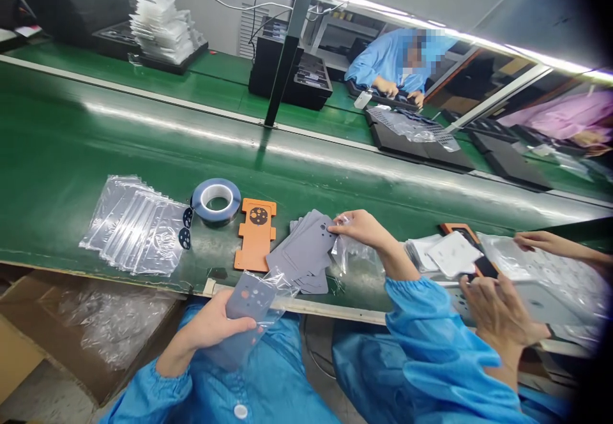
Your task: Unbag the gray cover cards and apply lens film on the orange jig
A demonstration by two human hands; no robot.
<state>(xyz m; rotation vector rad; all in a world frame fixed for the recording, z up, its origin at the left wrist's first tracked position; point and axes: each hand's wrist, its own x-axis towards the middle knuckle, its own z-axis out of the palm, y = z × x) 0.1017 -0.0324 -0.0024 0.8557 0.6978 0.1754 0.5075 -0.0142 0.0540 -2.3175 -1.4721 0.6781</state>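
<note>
My left hand point(211, 322) is closed around a thin grey panel point(251, 296) with round holes near one end, inside a clear plastic bag that sticks out past it. Over the bench, my right hand point(363, 229) pinches crumpled clear plastic film point(352, 253). Its fingertips are at the upper corner of a fanned pile of grey panels point(301, 245); whether they also grip a panel I cannot tell. Left of the pile lies an orange fixture point(253, 245) with a black, holed piece on its upper end.
A roll of blue tape point(233, 200) and a spread stack of clear bags point(136, 226) lie to the left. A box of crumpled plastic point(115, 322) stands below. A co-worker's hands point(498, 309) work at right beside white cards point(454, 255). A metal ledge point(191, 114) runs behind.
</note>
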